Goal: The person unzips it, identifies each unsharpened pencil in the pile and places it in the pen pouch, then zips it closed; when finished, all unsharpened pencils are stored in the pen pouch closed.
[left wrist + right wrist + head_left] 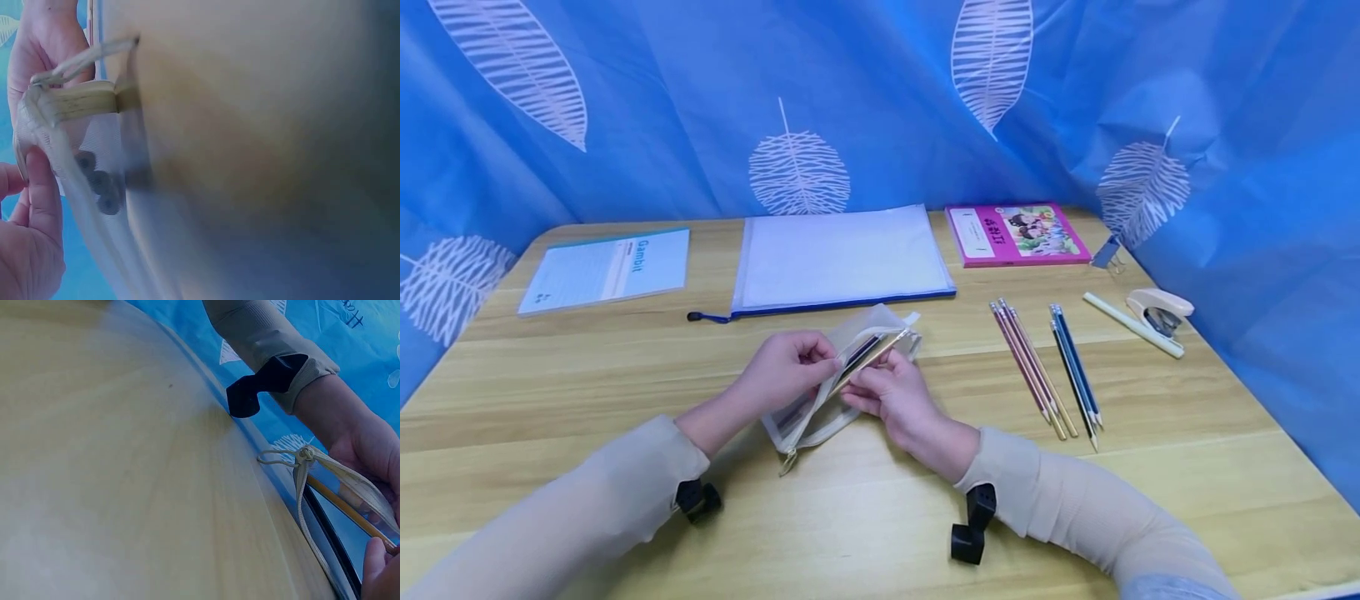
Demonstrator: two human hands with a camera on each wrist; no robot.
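A translucent mesh pencil pouch (850, 327) with a cream zipper is held slantwise above the table, its mouth parted. On its left side my left hand (793, 367) pinches the rim between thumb and finger. My right hand (906, 400) is at the mouth, thumb and fingertips pinching a gold pencil (872, 360) that lies in the opening. A dark pencil (861, 350) shows beside it inside the pouch. Several round pencil ends (100, 182) show through the mesh in the left wrist view. The zipper pull (788, 460) hangs at the near corner.
Pink pencils (1018, 358) and blue pencils (1078, 375) lie to the right, near a pale green stick (1123, 321) and stapler (1161, 311). Behind are a white zip folder (842, 258), notebook (610, 271), pink book (1018, 236) and binder clip (1107, 252).
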